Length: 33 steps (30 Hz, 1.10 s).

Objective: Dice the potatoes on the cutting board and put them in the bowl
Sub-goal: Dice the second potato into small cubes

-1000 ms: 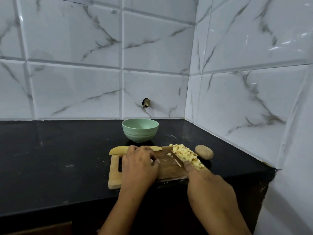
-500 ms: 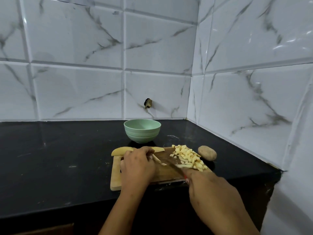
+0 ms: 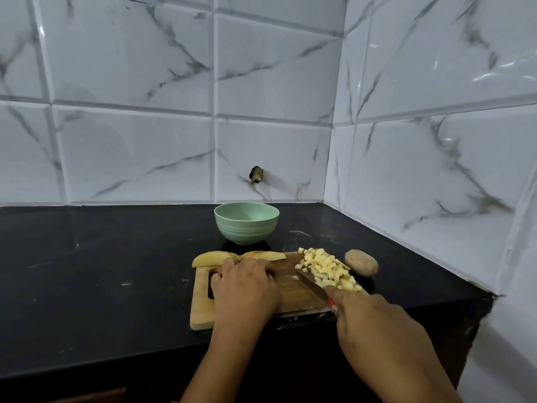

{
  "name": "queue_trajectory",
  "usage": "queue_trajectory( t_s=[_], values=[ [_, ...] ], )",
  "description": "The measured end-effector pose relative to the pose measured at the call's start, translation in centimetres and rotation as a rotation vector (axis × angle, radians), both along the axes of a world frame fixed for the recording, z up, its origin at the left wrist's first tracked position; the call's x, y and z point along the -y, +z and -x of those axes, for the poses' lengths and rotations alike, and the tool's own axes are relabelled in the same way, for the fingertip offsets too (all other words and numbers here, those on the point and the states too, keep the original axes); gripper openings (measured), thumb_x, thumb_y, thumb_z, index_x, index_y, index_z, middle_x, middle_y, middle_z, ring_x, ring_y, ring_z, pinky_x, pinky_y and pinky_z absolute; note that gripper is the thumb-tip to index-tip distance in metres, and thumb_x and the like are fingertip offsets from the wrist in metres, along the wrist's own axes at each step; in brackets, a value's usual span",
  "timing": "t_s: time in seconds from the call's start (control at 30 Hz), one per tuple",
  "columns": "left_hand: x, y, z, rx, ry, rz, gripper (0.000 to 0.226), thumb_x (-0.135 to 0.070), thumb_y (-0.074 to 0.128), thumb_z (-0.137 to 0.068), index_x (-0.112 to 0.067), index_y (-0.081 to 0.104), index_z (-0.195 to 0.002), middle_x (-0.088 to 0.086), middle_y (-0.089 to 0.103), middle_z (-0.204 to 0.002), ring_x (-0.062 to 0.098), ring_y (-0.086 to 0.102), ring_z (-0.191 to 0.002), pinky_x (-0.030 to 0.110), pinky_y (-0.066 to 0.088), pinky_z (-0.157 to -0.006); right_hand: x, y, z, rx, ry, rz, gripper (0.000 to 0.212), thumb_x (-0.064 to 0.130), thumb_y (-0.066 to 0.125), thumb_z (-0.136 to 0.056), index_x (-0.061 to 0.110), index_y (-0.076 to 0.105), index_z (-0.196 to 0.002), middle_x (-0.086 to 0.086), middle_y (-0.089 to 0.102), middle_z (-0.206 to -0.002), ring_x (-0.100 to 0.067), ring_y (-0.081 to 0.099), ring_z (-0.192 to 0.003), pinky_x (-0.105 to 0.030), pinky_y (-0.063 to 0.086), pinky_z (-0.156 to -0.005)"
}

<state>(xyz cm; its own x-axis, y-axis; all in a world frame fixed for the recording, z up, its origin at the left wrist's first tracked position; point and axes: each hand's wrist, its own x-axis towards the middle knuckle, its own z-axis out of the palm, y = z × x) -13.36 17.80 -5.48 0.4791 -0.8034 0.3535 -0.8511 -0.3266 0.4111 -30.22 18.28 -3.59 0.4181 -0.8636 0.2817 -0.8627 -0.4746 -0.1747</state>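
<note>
Wooden cutting board (image 3: pixel 296 298): lay on the black countertop (image 3: pixel 116 271), handle slot at its 9 o'clock end.
Diced potato (image 3: pixel 328 267): heaped at 2 o'clock on the board, probably swept there to free the middle for cutting.
Knife (image 3: pixel 312 283): blade flat-angled against the 8 o'clock side of the heap, tip toward 11 o'clock.
Potato wedges (image 3: pixel 209 258): uncut, lined along the board's 12 o'clock edge, within reach for the next cut.
Whole potato (image 3: pixel 361 262): unpeeled, on the counter at 3 o'clock, just off the board.
Bowl (image 3: pixel 246 223): green, at 12 o'clock beyond the board; no potato seen inside.
Left hand (image 3: pixel 245 286): knuckles up, fingers curled, tips at the wedges; grip or mere touch could not be told.
Right hand (image 3: pixel 377 330): closed round the knife handle, forefinger along the top.
Stage (judged): dicing part done, transfer not yet begun.
</note>
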Motion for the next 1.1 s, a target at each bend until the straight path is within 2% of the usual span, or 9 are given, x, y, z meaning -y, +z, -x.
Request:
queue_trajectory(
  t_s=[0.2,0.27,0.37,0.47,0.53,0.8,0.93,1.0,1.1],
  values=[
    [-0.2,-0.1,0.1,-0.039,0.011,0.08,0.023,-0.034,0.042,-0.091,-0.028,0.06,-0.104,-0.009,0.057,-0.097,0.013,0.043,-0.098,0.034,0.038,-0.088,-0.7,0.2,-0.2,0.004,0.06,-0.054,0.044,0.032,0.029,-0.104,0.048,0.023,-0.144,0.004,0.053,-0.127,-0.014,0.055,-0.108,-0.027,0.046,-0.081],
    [-0.2,-0.1,-0.1,-0.051,-0.048,0.081,0.018,-0.036,0.046,-0.09,-0.03,0.058,-0.103,-0.011,0.056,-0.098,0.011,0.045,-0.1,0.035,0.041,-0.09,-0.9,0.1,-0.3,-0.001,0.073,-0.086,0.041,0.031,0.03,-0.104,0.047,0.027,-0.142,0.003,0.053,-0.127,-0.015,0.055,-0.11,-0.027,0.046,-0.083],
    [-0.3,-0.3,-0.2,-0.105,-0.14,0.134,0.014,-0.027,0.055,-0.087,-0.034,0.053,-0.099,-0.016,0.061,-0.101,0.008,0.053,-0.1,0.037,0.043,-0.091,0.3,-0.3,-0.2,-0.02,0.012,-0.012,0.045,0.026,0.03,-0.102,0.047,0.03,-0.142,0.005,0.056,-0.12,-0.014,0.058,-0.101,-0.027,0.046,-0.074],
    [-0.2,-0.5,-0.4,-0.152,-0.212,0.197,0.026,-0.016,0.06,-0.084,-0.036,0.048,-0.095,-0.014,0.066,-0.095,0.006,0.057,-0.089,0.033,0.047,-0.084,1.5,-0.7,-0.4,0.008,-0.031,0.027,0.05,0.024,0.032,-0.1,0.045,0.027,-0.145,0.004,0.057,-0.118,-0.014,0.059,-0.094,-0.027,0.046,-0.069],
    [-0.2,-0.6,-0.4,-0.171,-0.254,0.203,0.032,-0.014,0.064,-0.084,-0.039,0.046,-0.096,-0.014,0.068,-0.092,0.005,0.058,-0.091,0.031,0.048,-0.085,1.8,-0.9,-0.4,0.012,-0.032,0.046,0.05,0.024,0.032,-0.1,0.045,0.025,-0.145,0.004,0.058,-0.119,-0.013,0.06,-0.094,-0.026,0.047,-0.069],
    [0.1,-0.9,-0.6,-0.105,-0.162,0.296,0.024,-0.027,0.07,-0.082,-0.028,0.053,-0.099,-0.014,0.064,-0.092,0.002,0.056,-0.086,0.018,0.039,-0.075,2.1,-1.0,-0.7,0.001,-0.027,0.042,0.047,0.024,0.031,-0.102,0.045,0.028,-0.144,0.003,0.056,-0.122,-0.015,0.058,-0.097,-0.027,0.046,-0.071],
    [0.2,-0.8,-0.5,-0.095,-0.198,0.25,0.017,-0.024,0.069,-0.083,-0.029,0.055,-0.093,-0.014,0.065,-0.093,0.001,0.058,-0.091,0.02,0.045,-0.08,2.9,-0.8,-1.3,0.049,-0.025,0.046,0.044,0.024,0.032,-0.102,0.042,0.034,-0.142,0.002,0.057,-0.119,-0.015,0.058,-0.094,-0.028,0.046,-0.07],
    [0.3,-0.8,-0.6,-0.097,-0.205,0.239,0.018,-0.024,0.069,-0.084,-0.031,0.054,-0.091,-0.015,0.065,-0.093,0.0,0.058,-0.09,0.018,0.043,-0.08,2.3,-1.0,-1.0,0.095,0.016,0.04,0.044,0.027,0.03,-0.103,0.046,0.032,-0.142,0.005,0.057,-0.117,-0.011,0.053,-0.088,-0.026,0.044,-0.07],
    [0.3,-0.7,-0.6,-0.092,-0.196,0.232,0.02,-0.024,0.069,-0.083,-0.032,0.052,-0.088,-0.015,0.064,-0.09,0.001,0.057,-0.087,0.016,0.039,-0.075,1.1,-1.0,-0.6,0.125,0.054,0.022,0.046,0.032,0.028,-0.103,0.051,0.023,-0.145,0.007,0.056,-0.122,-0.011,0.056,-0.096,-0.026,0.047,-0.075]
  ],
)
